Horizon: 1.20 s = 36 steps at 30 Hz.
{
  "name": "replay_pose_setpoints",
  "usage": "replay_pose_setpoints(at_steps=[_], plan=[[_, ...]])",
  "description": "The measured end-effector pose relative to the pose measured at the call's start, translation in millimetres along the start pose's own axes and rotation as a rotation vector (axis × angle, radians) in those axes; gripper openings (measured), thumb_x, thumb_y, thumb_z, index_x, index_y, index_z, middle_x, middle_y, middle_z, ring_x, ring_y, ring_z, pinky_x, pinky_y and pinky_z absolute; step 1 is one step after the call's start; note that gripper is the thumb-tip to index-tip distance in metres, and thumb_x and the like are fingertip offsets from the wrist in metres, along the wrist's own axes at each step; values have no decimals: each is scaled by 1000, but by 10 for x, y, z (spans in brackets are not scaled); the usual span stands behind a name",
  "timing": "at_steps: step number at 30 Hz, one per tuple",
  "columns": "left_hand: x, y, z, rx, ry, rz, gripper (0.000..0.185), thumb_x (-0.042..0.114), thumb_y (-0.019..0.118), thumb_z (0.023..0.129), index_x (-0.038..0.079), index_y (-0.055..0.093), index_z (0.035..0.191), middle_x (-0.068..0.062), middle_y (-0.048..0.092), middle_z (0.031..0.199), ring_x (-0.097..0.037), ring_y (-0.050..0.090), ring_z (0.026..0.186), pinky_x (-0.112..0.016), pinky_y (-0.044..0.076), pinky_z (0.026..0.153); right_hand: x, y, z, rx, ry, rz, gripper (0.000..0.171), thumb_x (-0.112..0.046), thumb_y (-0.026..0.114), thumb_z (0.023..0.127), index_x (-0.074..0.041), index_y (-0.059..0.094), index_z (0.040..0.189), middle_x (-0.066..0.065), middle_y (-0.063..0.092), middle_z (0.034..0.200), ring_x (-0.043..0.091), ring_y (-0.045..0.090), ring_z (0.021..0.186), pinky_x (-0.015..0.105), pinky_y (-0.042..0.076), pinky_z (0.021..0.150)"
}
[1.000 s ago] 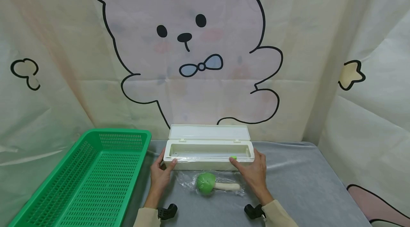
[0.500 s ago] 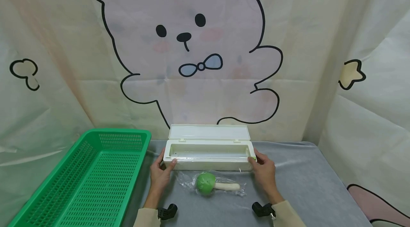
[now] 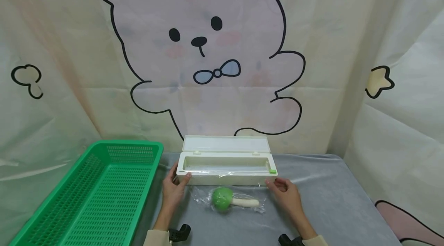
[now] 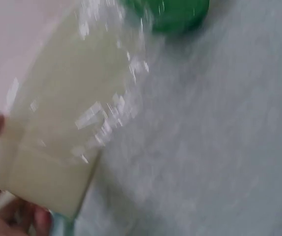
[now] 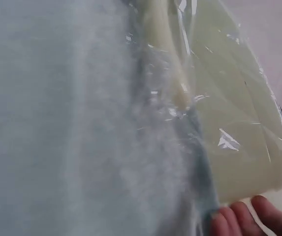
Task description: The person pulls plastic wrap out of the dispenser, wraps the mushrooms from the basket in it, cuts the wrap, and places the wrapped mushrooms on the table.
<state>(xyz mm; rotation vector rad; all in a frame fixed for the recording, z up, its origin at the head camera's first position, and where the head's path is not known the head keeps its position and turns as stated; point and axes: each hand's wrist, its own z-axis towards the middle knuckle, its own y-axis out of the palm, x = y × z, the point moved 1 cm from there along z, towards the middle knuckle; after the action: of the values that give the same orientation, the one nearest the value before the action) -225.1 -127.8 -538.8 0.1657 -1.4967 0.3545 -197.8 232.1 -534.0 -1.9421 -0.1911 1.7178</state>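
In the head view, a long white cling film dispenser (image 3: 227, 179) stands with its lid (image 3: 225, 144) raised. A small green slide cutter (image 3: 273, 171) sits at the right end of its front edge. Clear cling film (image 3: 202, 196) runs from the dispenser to the cloth, around a green ball-headed thing with a pale stick (image 3: 222, 198). My left hand (image 3: 172, 194) grips the dispenser's left end, thumb in front. Close to its lower right front corner is my right hand (image 3: 287, 196), fingers bent; whether it pinches film or dispenser I cannot tell.
A large green plastic basket (image 3: 157, 172) stands on the left, close to the left forearm. Grey cloth (image 3: 333, 196) covers the table. Behind it hangs a curtain (image 3: 329, 45) printed with a cartoon animal. Each wrist wears a black camera (image 3: 180, 233).
My right hand has slid the green cutter rightward along the dispenser's edge, then come off it and down to the lower front corner. My left hand has stayed on the left end.
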Motion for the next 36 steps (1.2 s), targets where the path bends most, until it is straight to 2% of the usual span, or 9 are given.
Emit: replay_pose_setpoints(at_steps=[5, 7, 11, 14, 17, 20, 26, 31, 36], plan=[[122, -7, -185, 108, -109, 73, 66, 14, 71, 94, -15, 38, 142, -37, 49, 132, -49, 52, 120, -51, 49, 98, 112, 27, -100, -190, -22, -29, 69, -32, 86, 82, 7, 57, 131, 14, 67, 115, 23, 61, 100, 32, 51, 82], [142, 5, -252, 78, -174, 45, 61, 10, 68, 94, -16, 37, 139, -35, 52, 123, -41, 59, 106, -41, 53, 86, 125, 27, -104, -299, -76, -30, 69, -25, 89, 79, 6, 56, 132, 11, 67, 111, 21, 59, 96, 31, 50, 80], [139, 11, -323, -193, -287, -91, 64, -4, 62, 89, -19, 30, 142, -34, 57, 121, -24, 64, 95, -29, 55, 76, 119, 38, -91, -487, -249, -21, 75, -12, 92, 72, 10, 53, 132, 8, 64, 97, 16, 57, 85, 25, 47, 70], [100, -2, -340, -435, -297, -93, 73, -12, 65, 83, -18, 28, 147, -31, 59, 124, -24, 66, 97, -32, 57, 78, 116, 61, -92, -541, -351, -24, 69, -7, 92, 71, 10, 55, 127, 7, 62, 90, 12, 56, 76, 23, 47, 64], [56, -8, -351, -585, -196, 17, 79, -13, 74, 77, -13, 36, 147, -22, 65, 114, -23, 65, 90, -32, 56, 72, 115, 87, -98, -557, -376, -3, 58, -3, 90, 74, 8, 59, 121, 6, 60, 86, 9, 55, 70, 23, 48, 61], [33, 18, -356, -655, -61, 99, 77, -10, 81, 74, -10, 47, 143, -11, 65, 99, -19, 59, 77, -28, 52, 63, 118, 107, -104, -559, -380, 30, 49, -2, 87, 77, 7, 62, 118, 6, 59, 85, 7, 54, 68, 22, 49, 59], [31, 98, -368, -642, 42, 101, 39, 4, 80, 85, -4, 69, 122, -7, 68, 87, -14, 58, 72, -23, 49, 59, 153, 143, -129, -585, -391, 159, 36, 0, 81, 82, 10, 67, 113, 13, 65, 91, 4, 56, 67, 20, 49, 57], [58, 139, -390, -528, 25, 18, 27, 8, 79, 88, -4, 74, 111, -12, 73, 100, -15, 66, 88, -24, 54, 75, 159, 158, -151, -602, -367, 272, 28, -1, 79, 85, 11, 69, 108, 15, 70, 96, 3, 59, 69, 19, 51, 59], [154, 166, -427, -472, -64, -180, 27, 5, 76, 90, -12, 65, 109, -13, 68, 107, -14, 68, 97, -25, 56, 81, 97, 139, -177, -622, -363, 414, 28, 2, 75, 87, 17, 64, 108, 6, 71, 102, 6, 65, 83, 21, 55, 71]])
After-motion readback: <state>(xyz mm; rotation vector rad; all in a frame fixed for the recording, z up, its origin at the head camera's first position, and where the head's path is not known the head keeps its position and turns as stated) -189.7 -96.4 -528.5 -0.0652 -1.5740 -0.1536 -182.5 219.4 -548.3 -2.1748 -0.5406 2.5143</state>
